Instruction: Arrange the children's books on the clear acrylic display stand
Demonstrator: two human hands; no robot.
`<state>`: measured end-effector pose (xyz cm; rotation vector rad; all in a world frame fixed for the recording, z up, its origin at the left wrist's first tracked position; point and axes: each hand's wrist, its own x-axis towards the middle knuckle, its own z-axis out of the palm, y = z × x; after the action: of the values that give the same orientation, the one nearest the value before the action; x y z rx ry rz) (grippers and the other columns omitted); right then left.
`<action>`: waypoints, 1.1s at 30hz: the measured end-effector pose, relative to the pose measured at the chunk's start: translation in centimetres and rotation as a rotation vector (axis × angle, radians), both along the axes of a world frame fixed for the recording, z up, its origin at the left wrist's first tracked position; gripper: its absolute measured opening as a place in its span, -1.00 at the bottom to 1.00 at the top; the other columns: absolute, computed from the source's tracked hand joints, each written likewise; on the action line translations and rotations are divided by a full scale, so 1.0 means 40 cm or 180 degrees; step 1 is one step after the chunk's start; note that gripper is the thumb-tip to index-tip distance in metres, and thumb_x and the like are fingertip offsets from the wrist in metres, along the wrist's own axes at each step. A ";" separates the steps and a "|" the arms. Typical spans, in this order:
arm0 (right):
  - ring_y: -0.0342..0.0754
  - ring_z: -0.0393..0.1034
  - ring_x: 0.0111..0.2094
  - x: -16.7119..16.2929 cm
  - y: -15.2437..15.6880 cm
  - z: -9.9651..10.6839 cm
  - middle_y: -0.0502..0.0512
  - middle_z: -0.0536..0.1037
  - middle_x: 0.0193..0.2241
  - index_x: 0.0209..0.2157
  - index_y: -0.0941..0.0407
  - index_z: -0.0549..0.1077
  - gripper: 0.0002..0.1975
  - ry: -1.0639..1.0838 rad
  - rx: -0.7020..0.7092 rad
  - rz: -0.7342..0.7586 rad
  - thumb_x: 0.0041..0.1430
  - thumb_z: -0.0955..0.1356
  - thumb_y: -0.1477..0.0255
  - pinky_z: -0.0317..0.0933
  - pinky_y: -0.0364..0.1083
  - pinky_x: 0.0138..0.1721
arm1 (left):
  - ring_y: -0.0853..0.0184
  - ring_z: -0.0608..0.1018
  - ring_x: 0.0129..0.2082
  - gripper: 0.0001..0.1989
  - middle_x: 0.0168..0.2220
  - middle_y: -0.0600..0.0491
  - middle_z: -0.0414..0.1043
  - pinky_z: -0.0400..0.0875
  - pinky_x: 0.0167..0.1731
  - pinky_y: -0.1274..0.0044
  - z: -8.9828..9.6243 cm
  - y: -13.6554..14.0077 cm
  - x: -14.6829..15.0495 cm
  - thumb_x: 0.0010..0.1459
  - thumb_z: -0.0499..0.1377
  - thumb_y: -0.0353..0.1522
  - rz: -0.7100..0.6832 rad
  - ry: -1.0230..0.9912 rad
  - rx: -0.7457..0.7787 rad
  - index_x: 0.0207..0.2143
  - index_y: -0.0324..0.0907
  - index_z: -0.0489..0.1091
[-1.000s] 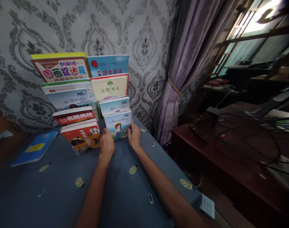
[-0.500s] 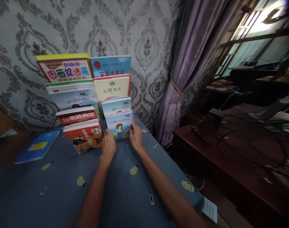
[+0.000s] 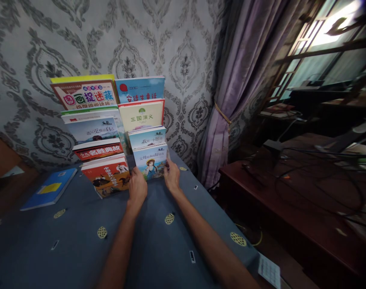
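Note:
A light-blue book (image 3: pixel 154 160) with a girl in a yellow hat on its cover stands upright at the front of the right-hand column of books. My left hand (image 3: pixel 137 185) grips its lower left edge, close beside the orange-red book (image 3: pixel 109 174) at the front of the left column. On the opposite edge, my right hand (image 3: pixel 172 175) is closed round the book's side. Directly behind it stand another pale-blue book (image 3: pixel 146 137), a cream book with a red border (image 3: pixel 142 115) and a blue book (image 3: pixel 140 86). Fingers behind the held book are hidden.
The left column also has a brown picture book (image 3: pixel 86 92) and several others. A blue book with a yellow patch (image 3: pixel 58 196) lies flat at left. Patterned wall (image 3: pixel 128 44) rises behind the table (image 3: pixel 152 249). A purple curtain (image 3: pixel 233 80) and a dark-red desk (image 3: pixel 261 200) with cables are on the right.
The view has shifted slightly, so the books sit a little lower in the picture. Both hands keep their places on the light-blue book, with no clear movement of it on the table.

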<state>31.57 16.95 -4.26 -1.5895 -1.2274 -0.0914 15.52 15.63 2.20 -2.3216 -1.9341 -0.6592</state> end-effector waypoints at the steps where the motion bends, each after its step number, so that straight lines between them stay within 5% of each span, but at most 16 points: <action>1: 0.12 0.41 -0.18 -0.001 0.001 -0.001 0.23 0.61 -0.18 0.06 0.15 0.50 -0.55 0.0025 0.0014 0.0010 0.16 0.24 0.56 0.32 0.06 -0.08 | 0.11 0.65 -0.17 -0.73 -0.14 -0.26 0.53 0.48 -0.27 0.42 -0.001 0.001 0.000 0.28 -0.11 -0.62 0.0005 -0.0001 0.0004 -0.07 -0.33 0.28; 15: 0.10 0.42 -0.15 -0.004 0.005 -0.005 0.19 0.61 -0.15 0.09 0.14 0.47 -0.53 -0.0017 -0.0007 -0.0055 0.16 0.23 0.56 0.31 0.03 -0.04 | 0.12 0.63 -0.13 -0.70 -0.08 -0.26 0.48 0.50 -0.19 0.39 -0.027 0.007 -0.001 0.26 -0.07 -0.59 -0.0088 -0.0175 0.0118 0.01 -0.32 0.24; 22: 0.14 0.41 -0.11 -0.001 -0.003 0.001 0.24 0.59 -0.12 0.09 0.15 0.47 -0.57 -0.0089 -0.0108 -0.0037 0.20 0.24 0.53 0.31 0.07 -0.04 | 0.01 0.48 0.14 -0.43 0.08 -0.41 0.37 0.44 0.05 0.28 -0.104 -0.010 -0.007 0.27 -0.03 -0.52 -0.0489 -0.0674 0.0567 0.30 -0.48 -0.03; 26: 0.16 0.42 -0.11 -0.001 -0.006 0.003 0.25 0.58 -0.10 0.09 0.15 0.46 -0.58 -0.0111 -0.0126 -0.0031 0.21 0.24 0.51 0.32 0.08 -0.05 | -0.05 0.34 0.27 -0.39 0.23 -0.47 0.22 0.36 0.15 0.18 -0.124 -0.044 -0.014 0.28 -0.01 -0.49 -0.0576 -0.0438 0.0825 0.34 -0.47 -0.05; 33: 0.13 0.42 -0.12 0.000 -0.005 -0.001 0.22 0.59 -0.13 0.07 0.13 0.46 -0.60 -0.0126 -0.0028 0.0017 0.20 0.25 0.51 0.32 0.04 -0.06 | 0.05 0.30 0.30 -0.42 0.31 -0.31 0.22 0.28 0.21 0.20 -0.083 -0.059 -0.005 0.26 -0.09 -0.59 -0.0998 0.0405 0.0839 0.33 -0.35 0.14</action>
<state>31.55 16.76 -4.30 -1.5986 -1.2642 -0.1147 15.30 13.28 -1.14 -2.4453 -1.3513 -0.7167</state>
